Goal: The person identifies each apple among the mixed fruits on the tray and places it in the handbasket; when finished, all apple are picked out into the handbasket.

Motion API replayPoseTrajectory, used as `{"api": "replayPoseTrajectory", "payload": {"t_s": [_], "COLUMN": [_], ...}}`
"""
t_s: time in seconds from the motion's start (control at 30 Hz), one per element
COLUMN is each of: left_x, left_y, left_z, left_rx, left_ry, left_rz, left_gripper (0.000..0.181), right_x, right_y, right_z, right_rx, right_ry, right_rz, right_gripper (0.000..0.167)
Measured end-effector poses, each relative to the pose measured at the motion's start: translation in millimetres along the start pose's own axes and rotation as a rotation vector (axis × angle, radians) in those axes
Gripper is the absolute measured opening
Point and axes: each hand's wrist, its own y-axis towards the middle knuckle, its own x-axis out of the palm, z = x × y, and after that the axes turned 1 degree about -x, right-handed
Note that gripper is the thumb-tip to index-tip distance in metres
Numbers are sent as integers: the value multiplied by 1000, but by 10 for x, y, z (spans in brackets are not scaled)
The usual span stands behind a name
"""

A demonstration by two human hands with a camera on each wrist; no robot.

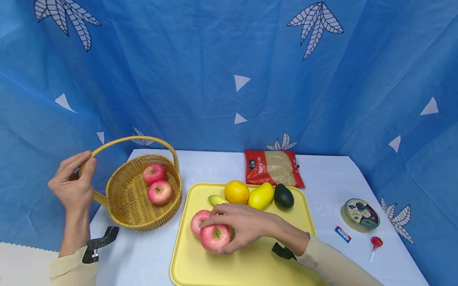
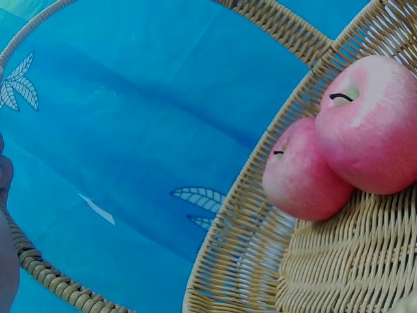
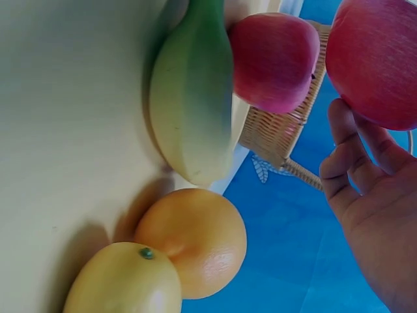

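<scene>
My left hand (image 1: 76, 178) grips the arched handle (image 1: 132, 138) of a woven basket (image 1: 118, 190) at the left of the table. Two pink apples (image 1: 154, 174) lie inside it, touching each other; the left wrist view shows both apples (image 2: 371, 124) close up. Over the yellow tray (image 1: 200, 274), my right hand (image 1: 247, 224) holds a third apple (image 1: 214, 239) between thumb and fingers. In the right wrist view this apple (image 3: 378, 62) is off the tray. Another apple (image 1: 198, 221) sits just behind it on the tray, partly covered by the hand.
Along the tray's back lie a banana (image 1: 216, 200), an orange (image 1: 236, 192), a yellow mango (image 1: 261, 196) and a dark avocado (image 1: 284, 196). Behind them is a red bag (image 1: 274, 168). To the right are a round tin (image 1: 361, 214), a small packet (image 1: 342, 234) and a red lollipop (image 1: 376, 242).
</scene>
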Motion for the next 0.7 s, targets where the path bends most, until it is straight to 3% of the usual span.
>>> {"api": "replayPoseTrajectory", "payload": {"t_s": [0.33, 0.7], "left_x": [-4, -25], "left_y": [-8, -8], "left_z": [-55, -23], "left_rx": [35, 29], "left_ry": [-37, 64], "left_rz": [-7, -7], "left_gripper": [15, 14], "right_x": [-64, -104], "right_y": [149, 262], "right_z": [-5, -4], "right_rx": [-40, -22], "right_ry": [-19, 15], "right_rz": [38, 20], "right_gripper": [67, 66]}}
